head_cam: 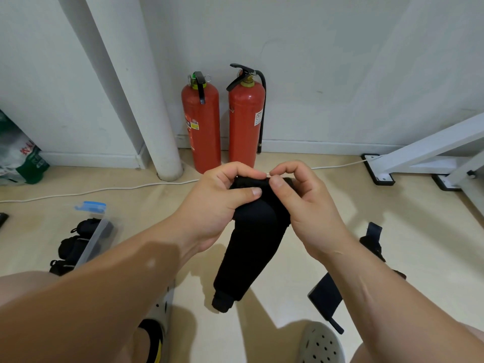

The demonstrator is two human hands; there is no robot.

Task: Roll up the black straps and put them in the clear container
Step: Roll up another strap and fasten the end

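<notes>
A wide black strap (248,258) hangs in mid-air from both hands, its lower end reaching toward the floor. My left hand (220,203) grips its top edge from the left, thumb on the fabric. My right hand (303,203) pinches the same top edge from the right. On the floor at the left stands the clear container (95,238) with a blue latch, holding several rolled black straps (78,242). Another black strap (327,294) lies unrolled on the floor at the right, partly hidden by my right forearm.
Two red fire extinguishers (222,124) stand against the white wall beyond my hands, beside a white pipe (146,100). A white cable (104,189) runs across the floor. A white table frame (429,158) is at the right. My feet in sandals (320,344) are below.
</notes>
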